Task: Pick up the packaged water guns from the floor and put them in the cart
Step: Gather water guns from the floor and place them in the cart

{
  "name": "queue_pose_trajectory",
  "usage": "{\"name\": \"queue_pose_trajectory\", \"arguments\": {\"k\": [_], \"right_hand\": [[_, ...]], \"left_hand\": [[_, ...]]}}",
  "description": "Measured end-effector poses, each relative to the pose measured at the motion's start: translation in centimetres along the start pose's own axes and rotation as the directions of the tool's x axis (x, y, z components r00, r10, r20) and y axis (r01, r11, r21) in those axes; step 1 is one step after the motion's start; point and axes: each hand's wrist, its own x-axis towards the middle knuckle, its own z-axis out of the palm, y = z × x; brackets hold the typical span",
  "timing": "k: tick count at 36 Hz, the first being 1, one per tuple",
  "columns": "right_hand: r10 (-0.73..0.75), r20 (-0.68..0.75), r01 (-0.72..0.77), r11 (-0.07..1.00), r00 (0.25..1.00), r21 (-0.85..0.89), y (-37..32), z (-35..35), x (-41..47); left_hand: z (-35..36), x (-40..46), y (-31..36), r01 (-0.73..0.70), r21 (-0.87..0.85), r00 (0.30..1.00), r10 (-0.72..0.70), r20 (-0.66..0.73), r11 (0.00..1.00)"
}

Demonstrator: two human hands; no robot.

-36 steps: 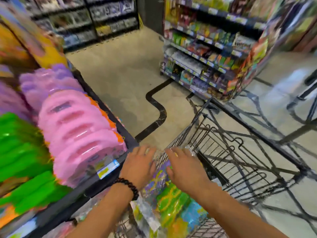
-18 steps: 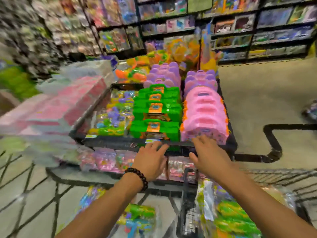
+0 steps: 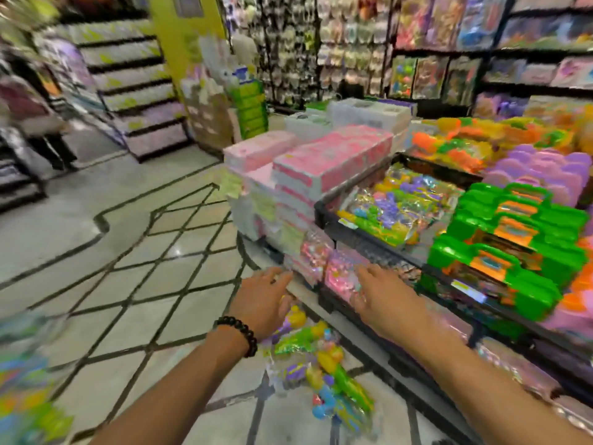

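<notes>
Several packaged water guns (image 3: 324,367) in clear plastic bags lie on the tiled floor beside the base of a display stand, green, yellow, purple and blue. My left hand (image 3: 261,303), with a black bead bracelet at the wrist, hangs above the pile's far end with relaxed fingers and holds nothing. My right hand (image 3: 386,300) reaches forward to the right of the pile, over the stand's lower shelf, fingers spread and empty. The cart is out of view.
The display stand (image 3: 333,220) at right carries bagged toys, green cases (image 3: 510,248) and pink boxes (image 3: 324,162). Blurred colourful packages (image 3: 25,390) show at the left edge. Shelving (image 3: 134,101) lines the far aisle. Tiled floor (image 3: 128,268) spreads to the left.
The view has swung left, from the cart to the stand and then to the floor. Both hands left the packages in the cart and now hover empty over the water guns on the floor.
</notes>
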Motion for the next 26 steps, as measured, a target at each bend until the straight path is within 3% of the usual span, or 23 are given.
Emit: {"name": "queue_pose_trajectory", "arguments": {"k": [5,13,22,26], "right_hand": [[-0.067,0.024,0.065,0.996,0.997,0.061,-11.2,2.6,5.6],[-0.2,0.027,0.2,0.98,0.979,0.009,-26.7,4.7,14.4],[-0.262,0.034,0.262,0.965,0.965,-0.01,-35.5,6.1,22.8],[-0.267,0.046,0.263,0.962,0.963,0.065,-36.5,7.8,27.2]], "left_hand": [[-1.3,-2.9,-12.9,0.128,0.038,0.992,-0.128,-0.016,0.991],[-6.3,-5.8,-29.9,0.243,0.055,0.97,-0.242,-0.02,0.969],[-7.4,-5.5,-39.6,0.303,0.035,0.953,-0.302,-0.023,0.952],[-6.7,-3.1,-42.1,0.287,0.052,0.958,-0.286,-0.026,0.957]]}}
